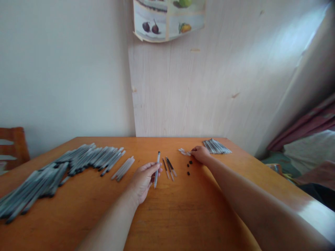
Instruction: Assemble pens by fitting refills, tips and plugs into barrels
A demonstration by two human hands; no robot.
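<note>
My left hand (146, 176) pinches a clear-barrelled pen (157, 172) above the table, its black end up and its tip pointing down. Farther off, my right hand (201, 154) has its fingertips closed at a small group of whitish translucent pen caps (184, 152); the cap between them is partly hidden. Several dark ink refills (170, 167) with pale ends lie between my hands. Closer to me than the right hand are several small black plugs (188, 173). A few clear empty pen barrels (123, 168) rest to the left of my left hand.
Large heaps of black-ended pens (91, 158) cover the left side of the wooden table (178, 216). A row of pens (216, 146) lies at the back right. Behind stands a wall with a fruit poster (167, 21). A wooden chair (19, 144) is at the left.
</note>
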